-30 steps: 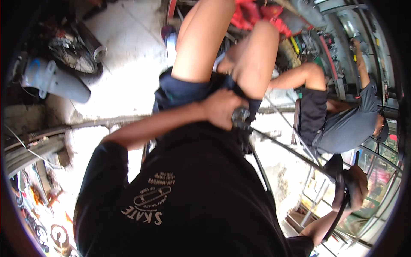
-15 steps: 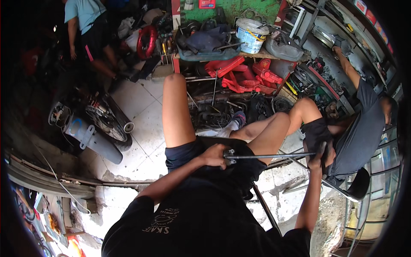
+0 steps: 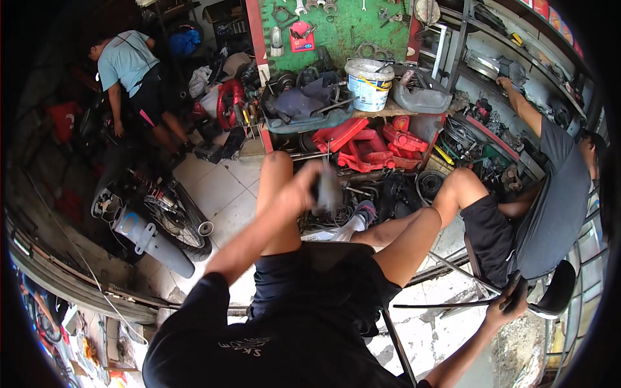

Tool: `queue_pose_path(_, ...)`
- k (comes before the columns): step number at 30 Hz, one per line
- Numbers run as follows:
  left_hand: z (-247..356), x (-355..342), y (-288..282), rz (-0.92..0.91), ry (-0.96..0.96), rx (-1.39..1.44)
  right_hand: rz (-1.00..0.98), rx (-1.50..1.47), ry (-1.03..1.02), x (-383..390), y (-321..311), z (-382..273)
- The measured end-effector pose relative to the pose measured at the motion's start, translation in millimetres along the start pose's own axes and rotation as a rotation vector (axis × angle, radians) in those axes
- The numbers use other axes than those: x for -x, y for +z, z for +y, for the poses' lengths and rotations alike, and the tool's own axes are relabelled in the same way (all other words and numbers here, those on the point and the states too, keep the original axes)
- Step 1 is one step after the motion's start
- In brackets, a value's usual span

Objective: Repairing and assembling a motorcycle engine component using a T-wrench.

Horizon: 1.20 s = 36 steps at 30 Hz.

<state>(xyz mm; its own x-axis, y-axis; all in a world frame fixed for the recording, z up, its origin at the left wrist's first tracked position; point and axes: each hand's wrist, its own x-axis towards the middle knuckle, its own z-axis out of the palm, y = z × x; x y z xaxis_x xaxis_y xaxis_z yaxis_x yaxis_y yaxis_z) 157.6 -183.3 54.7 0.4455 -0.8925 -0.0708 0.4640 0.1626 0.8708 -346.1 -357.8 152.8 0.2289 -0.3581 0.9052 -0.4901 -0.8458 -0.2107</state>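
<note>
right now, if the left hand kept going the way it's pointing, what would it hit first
Hedged, since the left hand is motion-blurred around a dark object: it points up and away from the body, toward the red plastic parts under the cluttered wooden shelf. Those look first in line; depth is unclear.

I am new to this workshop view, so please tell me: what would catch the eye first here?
At the centre, the left hand is raised and blurred, holding a dark object. At the lower right, the right hand grips a thin rod. Behind, a white bucket stands on a cluttered bench below a green tool board.
</note>
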Motion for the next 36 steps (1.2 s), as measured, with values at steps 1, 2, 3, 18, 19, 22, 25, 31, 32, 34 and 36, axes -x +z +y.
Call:
queue_pose_path(1,52.3,-36.1,-24.2,0.090,0.145,-0.136,-0.101,-0.036,0.222,6.5,0.3,2.7)
queue_pose_path(2,97.0,-62.7,-42.0,0.184,0.288,-0.272,-0.105,-0.056,0.209,10.2,6.7,4.2)
queue_pose_path(3,139.0,-69.5,25.8,0.231,0.011,0.116,-0.034,0.036,0.183,25.4,9.0,10.5)
queue_pose_path(18,-18.8,-8.3,-36.5,0.459,0.134,-0.707,-0.079,-0.184,0.008,-13.7,37.2,-53.3)
queue_pose_path(19,-20.3,23.4,6.9,0.410,0.040,-0.650,-0.033,-0.145,-0.006,-23.0,29.3,-57.7)
queue_pose_path(22,-89.0,31.7,-26.4,0.280,0.080,-0.721,0.168,-0.137,-0.123,-53.6,36.9,-66.5)
queue_pose_path(25,-114.4,38.3,-35.2,0.316,0.014,-0.584,0.306,-0.046,-0.061,-86.1,48.3,-74.4)
queue_pose_path(31,-73.6,65.3,-55.4,0.601,-0.021,-0.258,-0.473,-0.537,0.428,-131.2,138.7,-75.2)
queue_pose_path(32,-73.2,69.6,-39.8,0.624,0.048,-0.284,-0.426,-0.529,0.367,-124.2,154.2,-79.1)
queue_pose_path(34,-63.7,71.2,-17.8,0.654,0.119,-0.308,-0.420,-0.556,0.295,-117.5,181.4,-105.9)
queue_pose_path(36,-60.4,78.4,0.3,0.641,0.129,-0.200,-0.530,-0.556,0.245,-111.5,193.7,-143.1)
